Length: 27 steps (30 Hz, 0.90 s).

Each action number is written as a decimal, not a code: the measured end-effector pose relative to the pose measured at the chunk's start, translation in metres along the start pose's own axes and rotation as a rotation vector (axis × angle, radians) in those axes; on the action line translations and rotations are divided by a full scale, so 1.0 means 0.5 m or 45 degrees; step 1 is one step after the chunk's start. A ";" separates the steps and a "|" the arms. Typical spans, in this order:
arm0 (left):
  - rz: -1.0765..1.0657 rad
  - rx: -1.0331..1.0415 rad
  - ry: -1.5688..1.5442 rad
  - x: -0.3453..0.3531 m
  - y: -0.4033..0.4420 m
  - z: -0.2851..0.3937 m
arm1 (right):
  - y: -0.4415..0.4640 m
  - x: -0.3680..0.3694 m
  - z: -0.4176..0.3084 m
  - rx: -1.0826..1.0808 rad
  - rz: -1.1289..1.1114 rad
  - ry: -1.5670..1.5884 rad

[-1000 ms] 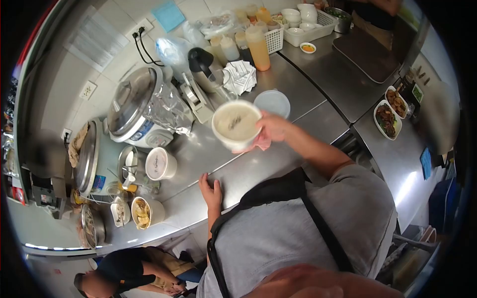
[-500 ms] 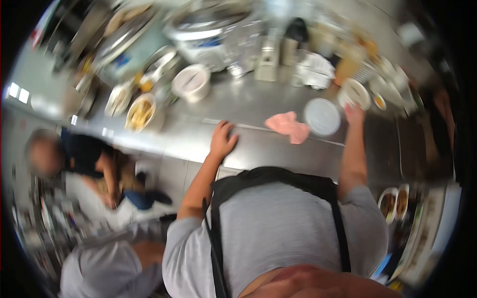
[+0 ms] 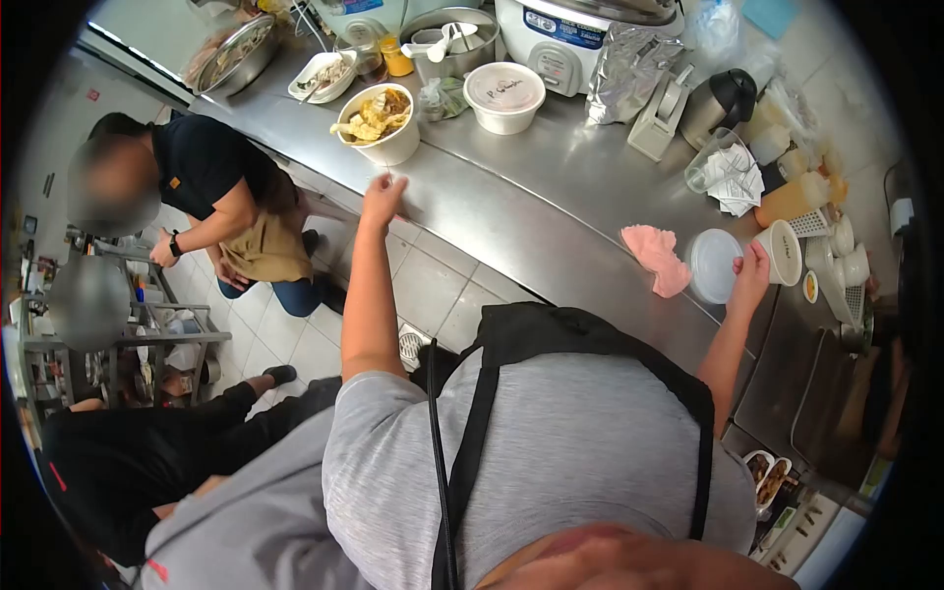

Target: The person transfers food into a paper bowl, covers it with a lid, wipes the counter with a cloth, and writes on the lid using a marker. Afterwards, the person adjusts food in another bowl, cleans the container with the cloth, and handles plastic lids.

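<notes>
My left hand point(image 3: 383, 201) is at the counter's front edge, fingers loosely bent and slightly apart, with nothing visible in it. Just beyond it stands a white paper bowl point(image 3: 391, 147) heaped with yellowish food pieces point(image 3: 374, 116) and something brown. At the right, my right hand point(image 3: 752, 273) has its fingers closed at the side of a white tub point(image 3: 784, 252) with small writing on top. Beside that hand a clear round lid point(image 3: 712, 265) lies on the counter. A pink cloth point(image 3: 656, 260) rests left of the lid. The fingertips on the tub are partly hidden.
On the steel counter point(image 3: 551, 211) stand a lidded tub with writing point(image 3: 503, 96), a rice cooker point(image 3: 580, 39), a foil bag point(image 3: 634, 74), a tape dispenser point(image 3: 661, 116) and a metal pot point(image 3: 449, 44). A person in a dark shirt point(image 3: 216, 167) is at the left, with others below.
My view has swung toward the left and sharpened. My left hand has lifted from lying on the counter to beside the food bowl. My right hand stays at the white tub.
</notes>
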<state>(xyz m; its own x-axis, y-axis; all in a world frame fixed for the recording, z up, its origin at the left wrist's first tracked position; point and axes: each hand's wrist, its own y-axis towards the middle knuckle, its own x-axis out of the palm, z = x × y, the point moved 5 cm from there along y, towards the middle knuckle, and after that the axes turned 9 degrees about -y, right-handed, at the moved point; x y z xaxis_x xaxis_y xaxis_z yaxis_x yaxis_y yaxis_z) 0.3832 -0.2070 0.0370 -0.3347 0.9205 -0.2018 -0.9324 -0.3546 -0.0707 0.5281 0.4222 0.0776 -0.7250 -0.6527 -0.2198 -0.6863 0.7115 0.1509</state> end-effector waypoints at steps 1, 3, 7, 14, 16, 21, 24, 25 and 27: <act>-0.255 -0.171 0.009 0.014 -0.026 0.006 | -0.012 0.012 -0.006 -0.010 -0.025 -0.003; -0.279 -0.103 0.112 -0.018 -0.028 0.013 | -0.025 0.039 -0.011 -0.037 -0.077 -0.004; -0.228 0.038 0.298 -0.105 -0.001 0.091 | -0.048 0.055 0.002 0.002 -0.137 -0.077; -0.230 0.456 0.531 -0.068 0.110 0.332 | -0.066 0.112 0.002 0.038 -0.282 -0.139; -0.260 0.418 0.497 -0.054 0.124 0.361 | -0.067 0.139 -0.009 0.010 -0.331 -0.165; -0.225 0.405 0.572 -0.053 0.133 0.412 | -0.087 0.183 -0.015 0.027 -0.404 -0.198; -0.152 0.494 0.531 -0.083 0.118 0.429 | -0.089 0.193 -0.012 0.075 -0.426 -0.219; -0.131 0.501 0.540 -0.097 0.109 0.437 | -0.089 0.198 -0.010 0.063 -0.433 -0.239; -0.094 0.514 0.560 -0.136 0.087 0.453 | -0.090 0.204 -0.004 0.042 -0.446 -0.278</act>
<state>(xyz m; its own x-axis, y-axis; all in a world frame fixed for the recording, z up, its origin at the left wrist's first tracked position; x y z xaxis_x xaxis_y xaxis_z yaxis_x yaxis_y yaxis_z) 0.3344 -0.2476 0.2686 -0.2598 0.7554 -0.6016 -0.9580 -0.1230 0.2592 0.4852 0.3230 0.0501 -0.4164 -0.7887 -0.4523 -0.8845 0.4665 0.0009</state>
